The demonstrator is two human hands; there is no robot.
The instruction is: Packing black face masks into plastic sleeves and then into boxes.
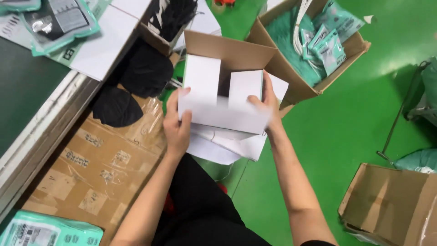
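White carton blank (pixel 223 107) held over my lap, above loose sheets (pixel 227 143); left hand (pixel 176 124) and right hand (pixel 265 102) pinching its side edges; light, thin card, likely creases easily; grip at folds.

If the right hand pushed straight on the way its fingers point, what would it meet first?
The right hand points up-left over the white carton; beyond that, probably the open brown box's flap, though depth is unclear.

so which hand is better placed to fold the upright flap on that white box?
Probably the right hand: its fingers already rest on the raised flap of the white box. The left hand grips the box's left edge, steadying it.
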